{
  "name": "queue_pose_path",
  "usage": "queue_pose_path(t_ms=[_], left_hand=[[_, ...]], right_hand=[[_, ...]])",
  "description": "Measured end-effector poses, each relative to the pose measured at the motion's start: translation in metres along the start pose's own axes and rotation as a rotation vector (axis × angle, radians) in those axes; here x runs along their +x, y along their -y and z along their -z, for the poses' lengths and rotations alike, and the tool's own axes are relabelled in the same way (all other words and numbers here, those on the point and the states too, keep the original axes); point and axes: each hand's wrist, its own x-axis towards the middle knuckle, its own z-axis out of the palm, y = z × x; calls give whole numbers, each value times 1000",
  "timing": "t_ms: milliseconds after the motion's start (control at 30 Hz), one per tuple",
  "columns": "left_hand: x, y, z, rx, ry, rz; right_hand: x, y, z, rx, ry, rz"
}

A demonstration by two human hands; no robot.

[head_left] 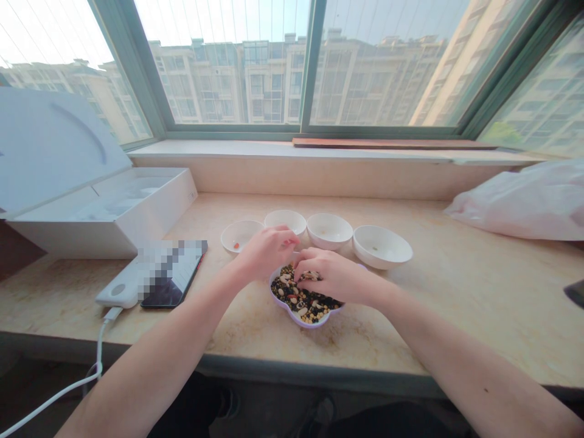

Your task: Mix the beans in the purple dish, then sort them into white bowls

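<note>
My left hand (267, 252) hangs over the near edge of the dish, its fingers curled toward the thumb; anything held in them is hidden. My right hand (331, 277) rests with its fingertips in a mix of dried beans and grains (305, 301). That mix fills a lobed dish with a purple rim (300, 323). Behind the hands stand a row of white bowls: a shallow one (239, 236) holding a red bean, a second (285, 221) partly behind my left hand, a third (329, 231), and a fourth (381, 247) holding a small green bean.
The dish and bowls stand on a pale marble counter (479, 316) below a window. To the left lie an open white box (104, 210), a white power bank (116, 289) with its cable, and a phone (171, 274), partly pixelated. A plastic bag (515, 207) lies at right.
</note>
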Motion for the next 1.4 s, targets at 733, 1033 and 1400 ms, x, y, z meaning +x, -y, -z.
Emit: queue_pose_path(t_ms=[733, 1033, 1400], left_hand=[[-2, 0, -1, 5, -8, -3], [-13, -27, 11, 75, 304, -167], [-13, -25, -1, -1, 467, -268]], right_hand=[[2, 9, 8, 14, -64, -105], [-2, -37, 33, -128, -490, -360], [-5, -64, 33, -271, -521, -451]])
